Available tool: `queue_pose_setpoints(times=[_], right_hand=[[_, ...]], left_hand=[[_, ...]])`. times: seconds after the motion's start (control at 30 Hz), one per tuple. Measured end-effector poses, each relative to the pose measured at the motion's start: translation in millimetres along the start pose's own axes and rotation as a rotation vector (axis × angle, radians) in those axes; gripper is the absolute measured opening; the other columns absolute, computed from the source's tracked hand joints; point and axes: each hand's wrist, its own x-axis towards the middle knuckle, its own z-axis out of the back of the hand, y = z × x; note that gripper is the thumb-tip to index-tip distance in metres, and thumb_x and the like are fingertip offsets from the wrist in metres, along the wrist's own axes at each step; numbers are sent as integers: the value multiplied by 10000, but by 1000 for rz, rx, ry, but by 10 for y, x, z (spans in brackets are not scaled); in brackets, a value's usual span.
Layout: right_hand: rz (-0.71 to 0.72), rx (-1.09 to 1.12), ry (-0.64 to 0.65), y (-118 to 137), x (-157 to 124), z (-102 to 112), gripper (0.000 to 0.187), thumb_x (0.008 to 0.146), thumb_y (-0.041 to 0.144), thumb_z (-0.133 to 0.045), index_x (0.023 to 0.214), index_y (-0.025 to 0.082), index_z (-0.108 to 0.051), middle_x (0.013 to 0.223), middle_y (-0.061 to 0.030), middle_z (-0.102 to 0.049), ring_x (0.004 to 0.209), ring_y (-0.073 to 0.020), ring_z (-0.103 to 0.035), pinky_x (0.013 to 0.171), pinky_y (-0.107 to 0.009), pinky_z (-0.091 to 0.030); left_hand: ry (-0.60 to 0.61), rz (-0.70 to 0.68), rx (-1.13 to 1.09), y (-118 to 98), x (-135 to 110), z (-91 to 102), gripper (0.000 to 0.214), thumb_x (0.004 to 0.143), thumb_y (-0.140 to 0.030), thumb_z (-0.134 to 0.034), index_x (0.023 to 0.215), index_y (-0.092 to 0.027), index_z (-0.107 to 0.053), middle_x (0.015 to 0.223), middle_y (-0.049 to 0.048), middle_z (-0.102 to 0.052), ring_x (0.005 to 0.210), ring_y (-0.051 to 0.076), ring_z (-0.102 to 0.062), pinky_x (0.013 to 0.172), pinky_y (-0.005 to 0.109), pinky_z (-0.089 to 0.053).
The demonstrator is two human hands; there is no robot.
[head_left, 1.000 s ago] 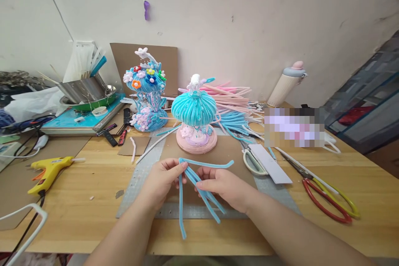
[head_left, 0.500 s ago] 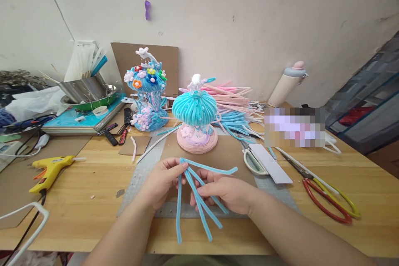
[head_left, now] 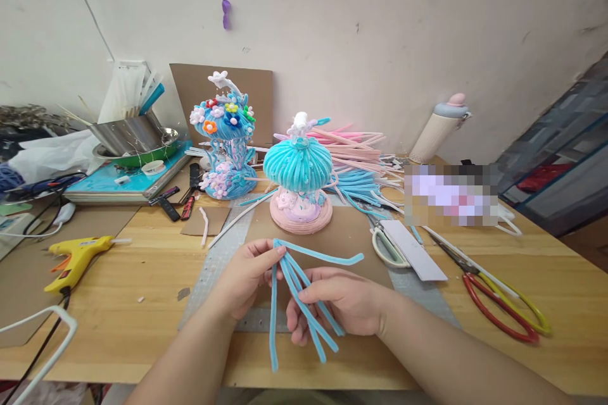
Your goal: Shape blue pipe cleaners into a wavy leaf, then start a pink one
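Head view: wooden table (head_left: pixel 128 316) takes up the lower part, carrying a grey cutting mat (head_left: pixel 221 253) with a brown cardboard sheet (head_left: pixel 351 228) on it. Flower-covered ornament (head_left: pixel 223 120) stands upright at the back; turquoise-domed ornament (head_left: pixel 298 164) stands to its right and nearer you. Scissors (head_left: pixel 471 277) with red and yellow handles lie to your right, a yellow glue gun (head_left: pixel 78 256) to your left. Your left hand (head_left: pixel 251 273) has thumb and fingers pinched on the blue fuzzy strips (head_left: pixel 291 271) where they meet, held in front of the turquoise-domed ornament. One strip points right, tip bent; one hangs near-vertical; the rest fan down toward your right hand (head_left: pixel 349 300). There, your thumb touches the strips and your fingers curl loosely; grip or light contact, cannot tell. Smallest noted: short pale pink strip (head_left: pixel 204 228), left of the turquoise-domed ornament
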Motion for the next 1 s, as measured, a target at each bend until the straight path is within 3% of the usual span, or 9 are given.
queue_pose_setpoints(times=[0.13,0.3,0.4,0.6,0.67,0.8,0.9,1.0], right_hand=[[-13,-2,8,-7,10,4,224,753,237,-520,958,151,-492,720,-54,-634,633,-163,-625,646,-319,-466],[9,-36,-45,-48,39,45,203,728,159,-479,929,185,-465,652,-14,-616,466,-97,-539,482,-236,-454],[-22,-66,-37,-72,57,64,177,699,142,-436,870,178,-461,637,-22,-615,458,-116,-555,456,-241,-451],[16,-109,-24,-72,51,65,442,584,54,-466,996,212,-444,692,5,-581,464,-69,-484,458,-203,-413],[1,-94,-30,-62,49,54,414,587,65,-470,975,210,-453,688,8,-559,453,-51,-425,430,-171,-352],[-49,-117,-159,-42,57,1,188,747,257,-473,925,199,-476,659,20,-505,404,-18,-251,372,-139,-150],[-7,-220,-304,-52,73,-41,325,823,498,-382,892,200,-492,608,57,-412,394,-19,-191,366,-144,-96],[62,-313,-377,-93,105,-42,365,831,539,-353,813,196,-475,567,79,-328,388,-25,-194,358,-146,-121]], left_hand=[[-4,-1,6,-1,0,4,179,717,-311,-649,700,-140,-599,571,5,-591,488,85,-511,461,184,-346],[-47,-15,10,5,11,19,193,691,-321,-670,687,-138,-607,528,-6,-576,453,79,-487,441,181,-329],[-52,-19,21,4,15,19,204,681,-328,-675,698,-134,-612,555,8,-595,459,83,-490,439,183,-334],[-101,-32,22,8,13,20,189,678,-312,-677,688,-137,-607,528,-15,-576,454,67,-489,430,168,-334],[-108,-46,24,10,15,25,181,689,-312,-665,694,-143,-600,533,-19,-581,457,71,-505,430,172,-339],[-149,-81,-10,1,27,18,213,685,-342,-657,707,-142,-587,578,-3,-606,477,87,-527,418,181,-350],[-217,-118,-35,-6,41,-1,224,665,-337,-672,689,-141,-566,580,-5,-599,495,90,-537,407,171,-356],[-260,-141,-42,2,53,-15,220,662,-327,-674,686,-151,-545,547,-27,-576,489,84,-531,404,161,-362]])
